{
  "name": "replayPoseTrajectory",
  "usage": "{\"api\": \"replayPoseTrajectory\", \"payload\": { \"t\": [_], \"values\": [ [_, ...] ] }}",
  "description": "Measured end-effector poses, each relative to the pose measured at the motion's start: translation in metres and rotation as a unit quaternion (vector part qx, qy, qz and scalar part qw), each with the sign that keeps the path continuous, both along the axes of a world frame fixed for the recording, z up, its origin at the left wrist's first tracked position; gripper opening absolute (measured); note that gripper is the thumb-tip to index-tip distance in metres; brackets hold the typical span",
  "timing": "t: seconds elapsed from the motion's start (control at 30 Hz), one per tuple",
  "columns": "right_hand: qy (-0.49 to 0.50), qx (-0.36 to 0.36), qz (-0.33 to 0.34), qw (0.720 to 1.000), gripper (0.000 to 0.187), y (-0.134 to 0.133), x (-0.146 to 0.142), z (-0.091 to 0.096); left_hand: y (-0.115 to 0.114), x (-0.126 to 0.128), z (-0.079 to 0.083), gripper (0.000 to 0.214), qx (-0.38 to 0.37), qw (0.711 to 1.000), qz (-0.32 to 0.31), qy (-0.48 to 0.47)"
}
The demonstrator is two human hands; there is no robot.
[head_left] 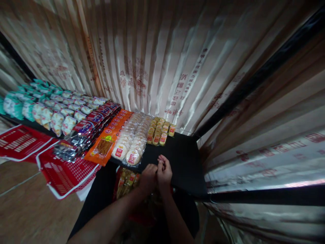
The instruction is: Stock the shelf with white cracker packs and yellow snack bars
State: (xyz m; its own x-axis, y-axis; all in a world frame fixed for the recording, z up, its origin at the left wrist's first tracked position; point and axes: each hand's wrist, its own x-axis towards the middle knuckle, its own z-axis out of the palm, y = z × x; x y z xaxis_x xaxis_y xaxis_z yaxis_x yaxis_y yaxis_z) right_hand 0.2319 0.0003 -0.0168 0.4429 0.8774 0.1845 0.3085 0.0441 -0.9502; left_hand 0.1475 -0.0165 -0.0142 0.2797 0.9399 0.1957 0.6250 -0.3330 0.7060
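Side by side at the front edge of the black shelf (185, 152), my left hand (148, 177) and my right hand (164, 172) touch. The left one is curled into a fist. On the right hand the fingers bend inward with their tips together; whatever either holds, if anything, is hidden. Just beyond them stand rows of small yellow-wrapped snack packs (159, 131). To their left lie clear-wrapped round white crackers (132, 142) in overlapping rows. Beneath my hands, between my knees, a red basket or bag holds more yellow-wrapped packs (129, 179), partly covered by my arms.
Farther left come an orange snack bag (106, 142), a stack of dark red and blue packets (93, 122), white patterned packs (61, 118) and teal ones (15, 101). A red shopping bag (66, 169) hangs at the front. Pleated curtain (142, 51) and black poles (254, 78) enclose the shelf.
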Motion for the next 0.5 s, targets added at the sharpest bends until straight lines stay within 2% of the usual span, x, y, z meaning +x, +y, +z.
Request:
{"api": "replayPoseTrajectory", "payload": {
  "t": [0.1, 0.23, 0.33, 0.43, 0.5],
  "values": [
    [-0.007, -0.026, 0.036, 0.999, 0.037, -0.027, -0.013, -0.002, -0.024, -0.016, -0.012, 0.02, -0.009, 1.0, -0.009, -0.026],
    [-0.058, -0.035, 0.103, 0.992, 0.032, -0.061, -0.031, -0.011, -0.051, -0.041, -0.034, 0.031, -0.011, 0.998, -0.024, -0.049],
    [-0.098, -0.055, 0.157, 0.981, 0.031, -0.073, -0.046, -0.027, -0.059, -0.057, -0.046, 0.037, -0.106, 0.994, -0.012, -0.004],
    [-0.129, -0.132, 0.197, 0.963, 0.034, -0.071, -0.059, -0.05, -0.058, -0.068, -0.053, 0.041, -0.229, 0.967, 0.043, 0.101],
    [-0.155, -0.196, 0.212, 0.945, 0.036, -0.063, -0.065, -0.066, -0.053, -0.073, -0.055, 0.039, -0.267, 0.949, 0.08, 0.146]
  ]
}}
